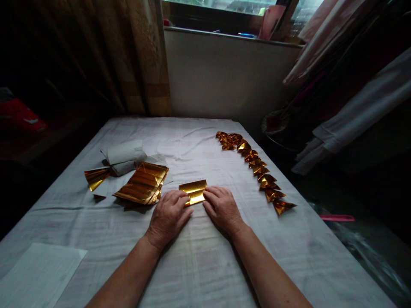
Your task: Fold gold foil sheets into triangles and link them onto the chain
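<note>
A small gold foil sheet [193,190] lies folded on the white cloth of the table [199,256]. My left hand [169,217] presses on its left edge with fingers curled down. My right hand [221,208] rests on its right edge, palm down. A stack of flat gold foil sheets [143,183] lies just left of my left hand. A row of several folded gold foil pieces [257,169] runs along the table's right side, from far to near.
A folded white cloth bundle [123,156] and one loose creased gold sheet [95,177] lie at the left. A white paper sheet [38,273] sits at the near left corner. Curtain, window sill and hanging clothes surround the table.
</note>
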A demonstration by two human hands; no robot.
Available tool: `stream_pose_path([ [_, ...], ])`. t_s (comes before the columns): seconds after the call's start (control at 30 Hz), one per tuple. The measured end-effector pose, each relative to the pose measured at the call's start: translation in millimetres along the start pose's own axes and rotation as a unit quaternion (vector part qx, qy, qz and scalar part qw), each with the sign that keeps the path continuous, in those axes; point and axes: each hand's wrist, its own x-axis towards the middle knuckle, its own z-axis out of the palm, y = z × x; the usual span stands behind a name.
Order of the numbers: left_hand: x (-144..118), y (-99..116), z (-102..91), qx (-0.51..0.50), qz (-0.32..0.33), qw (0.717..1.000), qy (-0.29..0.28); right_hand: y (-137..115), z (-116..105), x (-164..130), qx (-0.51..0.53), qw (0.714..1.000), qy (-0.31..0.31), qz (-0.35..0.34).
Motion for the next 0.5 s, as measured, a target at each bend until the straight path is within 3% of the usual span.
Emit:
stream_pose_path([
  [0.2, -0.6, -1.6, 7.1, -0.019, -0.026, 0.998, -0.053, -0.4, 0.8, 1.0, 0.025, 0.999, 0.005, -0.03],
  [0.5, 2.6, -7.1, 11.5, -0.004, -0.035, 0.998, -0.042, 5.7, 3.3, 3.3, 0.031, 0.999, 0.007, -0.015],
])
